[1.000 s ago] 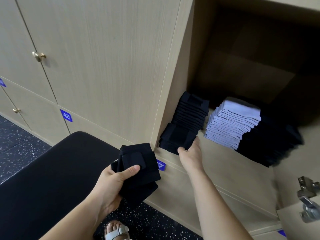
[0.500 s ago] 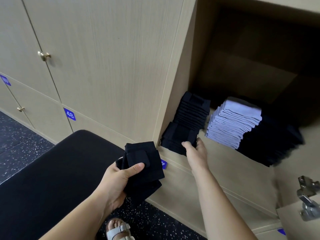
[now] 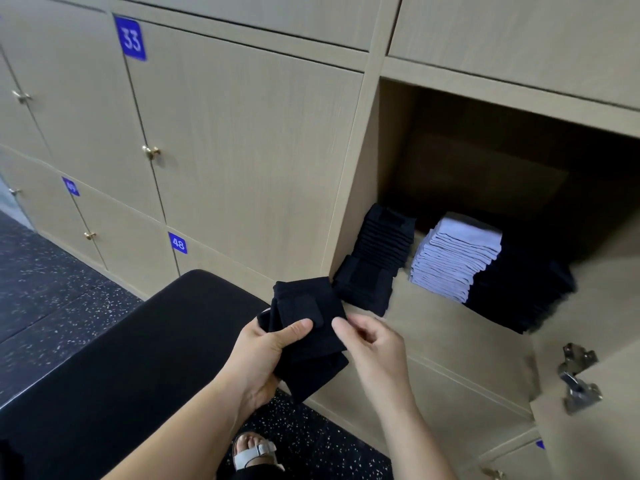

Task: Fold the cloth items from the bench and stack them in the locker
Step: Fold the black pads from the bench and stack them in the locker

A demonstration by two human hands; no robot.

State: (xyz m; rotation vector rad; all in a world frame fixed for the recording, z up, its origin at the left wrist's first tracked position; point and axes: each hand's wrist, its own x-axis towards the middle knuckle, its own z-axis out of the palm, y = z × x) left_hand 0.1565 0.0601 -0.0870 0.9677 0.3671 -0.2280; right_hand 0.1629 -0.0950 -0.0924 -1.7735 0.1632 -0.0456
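By the open locker [image 3: 433, 327], the left hand [image 3: 263, 355] grips a folded black cloth [image 3: 311, 317]. The right hand [image 3: 374, 344] touches its edge with curled fingers; I cannot tell if it holds.

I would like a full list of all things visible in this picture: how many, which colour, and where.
folded cloth: one, black, in front of the locker
left stack: one, black, locker shelf, by the left wall
middle stack: one, pale lilac, locker shelf
right stack: one, black, locker shelf
locker: one open, beige, right
doors: several closed, beige, left
number plates: at least three, blue, door corners
knobs: at least four, brass, on doors
hinge: one, silver, lower right
bench: one, black, lower left
floor: dark, speckled
sandal: one, white, bottom
left hand: grips the folded cloth
right hand: at the cloth's right edge, grip unclear
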